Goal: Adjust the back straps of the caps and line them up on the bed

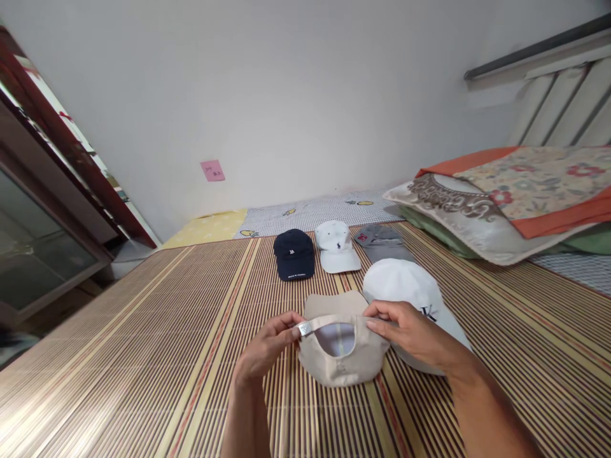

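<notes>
A beige baseball cap (372, 350) is turned with its back opening toward me and its brim pointing away. My left hand (270, 343) pinches the cap's back strap beside a small metal buckle (305, 328). On the other side, my right hand (403, 331) grips the cap's back edge between thumb and fingers. Just right of it, partly hidden behind my right hand, is a white cap (403, 280) with dark lettering. Farther off stand a navy cap (293, 251), a white cap with a small dark emblem (334, 238) and a grey cap (382, 238) with a red mark.
A striped bamboo mat (167, 331) covers the surface under the caps. At the right lie stacked pillows (458, 216) with a floral orange-edged cover (539, 181). A pink note (212, 170) is stuck to the wall. Glass-panelled furniture (38, 235) stands at the left.
</notes>
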{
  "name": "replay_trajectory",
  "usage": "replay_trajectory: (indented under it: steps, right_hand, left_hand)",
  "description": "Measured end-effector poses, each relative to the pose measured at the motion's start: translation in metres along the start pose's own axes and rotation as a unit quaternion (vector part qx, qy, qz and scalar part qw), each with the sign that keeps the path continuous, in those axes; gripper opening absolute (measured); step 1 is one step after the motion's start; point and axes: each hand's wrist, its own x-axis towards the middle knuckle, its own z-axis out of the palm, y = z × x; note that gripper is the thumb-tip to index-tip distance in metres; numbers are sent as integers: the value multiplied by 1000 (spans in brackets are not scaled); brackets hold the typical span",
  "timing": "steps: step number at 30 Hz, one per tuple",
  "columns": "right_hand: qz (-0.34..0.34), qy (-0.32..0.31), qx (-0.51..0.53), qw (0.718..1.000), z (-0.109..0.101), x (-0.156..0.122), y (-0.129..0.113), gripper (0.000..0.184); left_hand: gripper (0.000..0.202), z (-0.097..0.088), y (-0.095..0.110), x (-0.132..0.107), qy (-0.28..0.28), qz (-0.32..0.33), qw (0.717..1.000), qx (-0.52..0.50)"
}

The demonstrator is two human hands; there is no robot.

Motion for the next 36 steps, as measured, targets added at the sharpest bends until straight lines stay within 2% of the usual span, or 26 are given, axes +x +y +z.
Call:
replay_trajectory:
  steps: [7,27,32,36]
  right_hand:
    - [4,-6,16,1000,2,-1,-10,23]
    - [4,3,-1,1000,5,1,-10,22]
    - [-7,1,-1,1000,13,1,-24,23]
    - [-8,18,-11,1000,21,0,-36,22]
  left_hand:
    - [32,2,2,1,20,7,1000,15]
    - [32,6,2,3,5,15,1000,8]
    - [32,12,2,6,-3,18,1000,-1]
    - [31,16,5,6,-35,30,998,-30]
